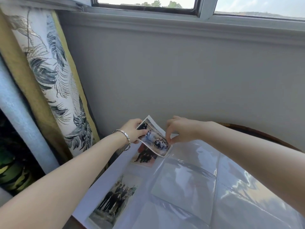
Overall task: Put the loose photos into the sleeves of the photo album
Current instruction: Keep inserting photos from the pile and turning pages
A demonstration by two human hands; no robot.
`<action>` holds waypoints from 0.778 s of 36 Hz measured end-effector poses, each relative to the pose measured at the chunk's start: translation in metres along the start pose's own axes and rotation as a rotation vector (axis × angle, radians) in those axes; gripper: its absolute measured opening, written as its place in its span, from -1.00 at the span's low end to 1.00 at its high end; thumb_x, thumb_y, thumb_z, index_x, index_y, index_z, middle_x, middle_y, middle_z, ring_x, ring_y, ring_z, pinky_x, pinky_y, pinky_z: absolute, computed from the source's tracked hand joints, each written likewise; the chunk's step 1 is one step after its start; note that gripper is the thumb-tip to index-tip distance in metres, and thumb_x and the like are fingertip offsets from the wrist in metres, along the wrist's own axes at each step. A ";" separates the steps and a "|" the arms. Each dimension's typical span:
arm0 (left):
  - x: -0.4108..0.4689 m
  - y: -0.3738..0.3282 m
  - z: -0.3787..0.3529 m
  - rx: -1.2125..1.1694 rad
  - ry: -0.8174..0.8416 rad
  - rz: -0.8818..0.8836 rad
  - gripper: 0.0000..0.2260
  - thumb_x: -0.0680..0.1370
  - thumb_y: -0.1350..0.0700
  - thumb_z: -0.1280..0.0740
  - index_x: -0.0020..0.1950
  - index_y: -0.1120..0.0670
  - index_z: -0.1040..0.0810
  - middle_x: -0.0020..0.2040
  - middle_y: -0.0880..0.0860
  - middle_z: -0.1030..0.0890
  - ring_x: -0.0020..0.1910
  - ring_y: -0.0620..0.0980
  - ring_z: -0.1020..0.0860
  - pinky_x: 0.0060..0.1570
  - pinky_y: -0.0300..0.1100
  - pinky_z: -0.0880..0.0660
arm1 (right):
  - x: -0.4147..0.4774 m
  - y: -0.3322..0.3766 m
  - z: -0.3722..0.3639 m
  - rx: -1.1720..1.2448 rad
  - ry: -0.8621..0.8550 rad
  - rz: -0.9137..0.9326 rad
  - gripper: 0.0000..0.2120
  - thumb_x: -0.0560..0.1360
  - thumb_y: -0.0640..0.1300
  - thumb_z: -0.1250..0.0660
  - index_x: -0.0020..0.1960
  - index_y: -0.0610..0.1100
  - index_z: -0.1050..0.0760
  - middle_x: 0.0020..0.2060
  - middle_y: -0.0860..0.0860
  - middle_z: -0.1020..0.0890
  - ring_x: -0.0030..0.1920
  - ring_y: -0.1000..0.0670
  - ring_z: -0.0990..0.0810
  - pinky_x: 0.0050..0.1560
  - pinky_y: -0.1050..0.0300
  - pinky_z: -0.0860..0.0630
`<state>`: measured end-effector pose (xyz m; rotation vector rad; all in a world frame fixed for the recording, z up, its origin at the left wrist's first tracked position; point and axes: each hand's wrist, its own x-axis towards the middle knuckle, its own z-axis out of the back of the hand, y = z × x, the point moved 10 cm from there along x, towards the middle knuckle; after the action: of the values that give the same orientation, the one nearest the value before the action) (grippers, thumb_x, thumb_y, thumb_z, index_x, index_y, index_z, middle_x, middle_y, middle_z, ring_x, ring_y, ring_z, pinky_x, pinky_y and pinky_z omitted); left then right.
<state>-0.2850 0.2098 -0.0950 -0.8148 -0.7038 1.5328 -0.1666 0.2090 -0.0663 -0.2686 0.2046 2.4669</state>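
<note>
**Photo's lower corner meets the sleeve mouth**

The loose photo [154, 138] is held in the air over the far edge of the open photo album [102, 187], between the two hands. Its long axis runs from upper left, away from the person, down to lower right. The low corner touches the lip of a clear sleeve [194, 151] on the right-hand page. The coming move turns on this: as I judge it, the photo has to slide along that axis, rightward and down, into the pocket.

The left hand [133, 131] grips the photo's upper left end, thumb on the picture side, and is the one placed to push. The right hand [181, 129] is at the low corner with thumb and forefinger pinched together. It looks to be holding the plastic lip open, though it may be pinching the photo's corner; I cannot tell for sure.

Counted:
- One loose photo, with no others in view.
- Two photos already sleeved on the left page: a far group photo [145, 157] partly under the held one, and a near group photo [115, 200].
- Several empty pockets, their number lost in glare.
- One bracelet [123, 136], on the left wrist.

A leaf-print curtain [54, 80] hangs to the left.
</note>
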 end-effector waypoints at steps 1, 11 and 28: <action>0.001 -0.002 -0.001 0.009 0.007 -0.007 -0.95 0.57 0.18 -0.28 0.02 0.12 -0.45 -0.20 0.02 -0.52 -0.33 -0.10 -0.46 -0.56 -0.43 -0.42 | 0.000 0.001 0.000 0.002 -0.006 0.007 -0.89 0.48 -0.17 -0.35 -0.06 -0.01 -0.63 -0.07 0.08 -0.45 0.02 0.04 -0.29 0.08 0.20 -0.31; 0.015 0.004 -0.017 -0.088 0.096 0.124 -0.93 0.56 0.15 -0.31 -0.01 0.15 -0.50 -0.21 0.10 -0.51 -0.34 -0.02 -0.42 -0.38 -0.23 -0.44 | -0.004 -0.006 -0.001 0.057 -0.081 -0.008 -0.90 0.49 -0.18 -0.35 -0.06 -0.02 -0.61 -0.03 0.11 -0.39 0.14 -0.04 -0.36 0.19 0.03 -0.35; -0.013 -0.011 -0.078 -0.236 0.333 0.139 -0.86 0.61 0.08 -0.21 -0.03 0.13 -0.48 -0.29 0.02 -0.41 -0.48 -0.12 -0.46 -0.48 -0.28 -0.46 | -0.009 -0.018 -0.006 0.300 -0.161 -0.127 -0.90 0.52 -0.18 -0.29 -0.06 -0.04 -0.58 0.30 -0.03 -0.35 0.36 -0.07 -0.24 0.33 0.13 -0.20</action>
<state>-0.2140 0.1972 -0.1291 -1.2860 -0.5957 1.4048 -0.1479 0.2164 -0.0717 0.0440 0.4673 2.2804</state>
